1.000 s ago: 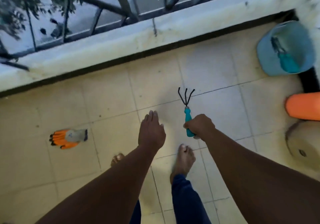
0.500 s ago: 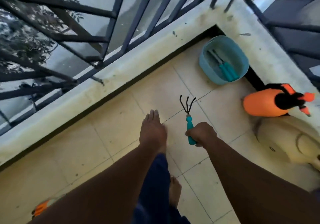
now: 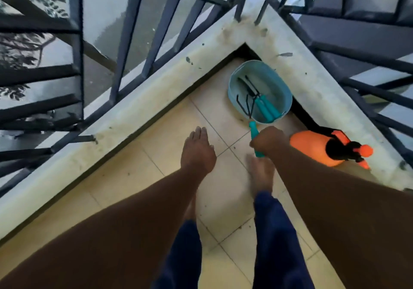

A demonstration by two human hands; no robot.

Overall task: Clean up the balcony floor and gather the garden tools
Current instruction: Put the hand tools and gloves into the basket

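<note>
Two teal-handled tools [image 3: 267,108] already lie in the tub [image 3: 237,76]; right hand [image 3: 269,140] grips the hand rake [image 3: 253,130] beside it, left hand [image 3: 197,152] flat and empty, orange sprayer [image 3: 312,147] not yet gathered

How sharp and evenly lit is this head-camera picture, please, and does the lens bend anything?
Head view: dim, flat light with no hard shadows or glare; the right foot is smeared by motion blur, while the hand rake in the right hand and the bucket are fairly crisp; the wide lens splays the railing.
</note>
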